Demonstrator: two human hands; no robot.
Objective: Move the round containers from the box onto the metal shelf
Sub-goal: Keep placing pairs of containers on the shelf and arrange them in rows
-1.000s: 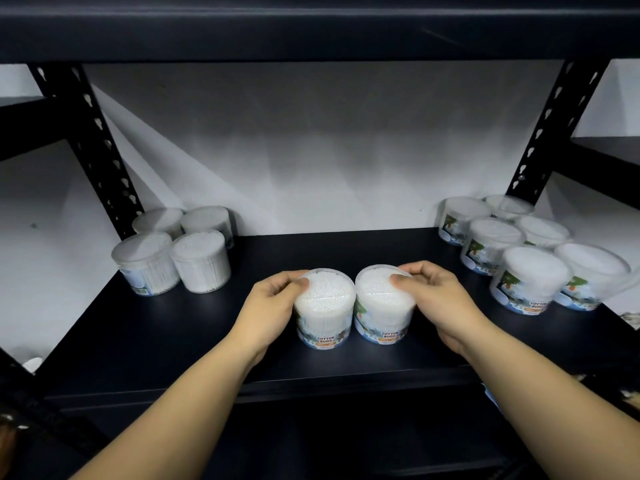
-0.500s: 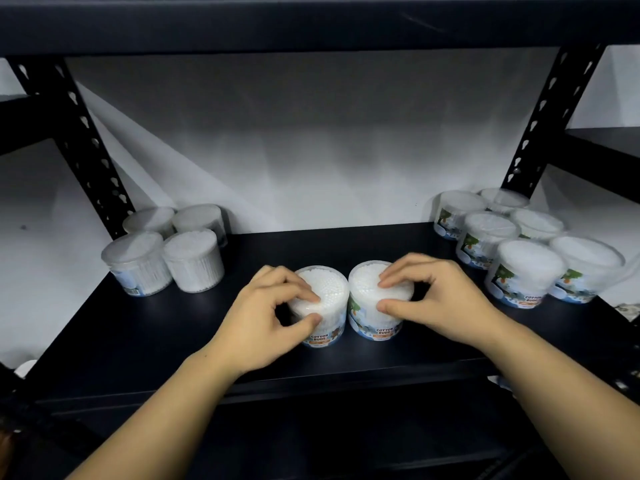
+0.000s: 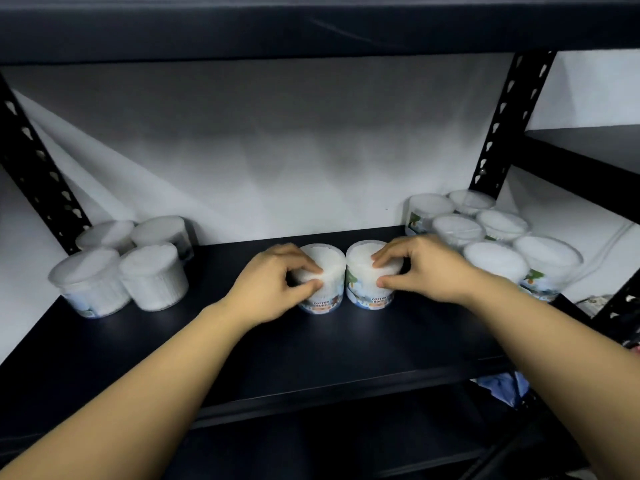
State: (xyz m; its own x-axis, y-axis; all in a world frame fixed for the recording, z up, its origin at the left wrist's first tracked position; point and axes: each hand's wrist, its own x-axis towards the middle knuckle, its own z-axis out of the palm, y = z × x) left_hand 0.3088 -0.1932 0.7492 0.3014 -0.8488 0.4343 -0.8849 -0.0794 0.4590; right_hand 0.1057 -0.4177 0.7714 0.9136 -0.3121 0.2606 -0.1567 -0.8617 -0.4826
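Note:
Two round clear containers of cotton buds stand side by side, touching, in the middle of the black metal shelf [image 3: 311, 351]. My left hand [image 3: 273, 285] grips the left container [image 3: 329, 271] at its top rim, thumb in front and fingers over the lid. My right hand [image 3: 419, 271] grips the right container [image 3: 360, 268] the same way. Both containers rest upright on the shelf. The box is out of sight.
Several containers [image 3: 121, 268] cluster at the shelf's left end, and several more [image 3: 491, 233] at the right end. Perforated black uprights [image 3: 502, 119] flank the back corners. The upper shelf [image 3: 311, 26] hangs low overhead. Blue cloth [image 3: 502, 386] shows below right.
Both hands have shifted from the containers' outer sides to pinching their top rims. The two containers have slid further back on the shelf.

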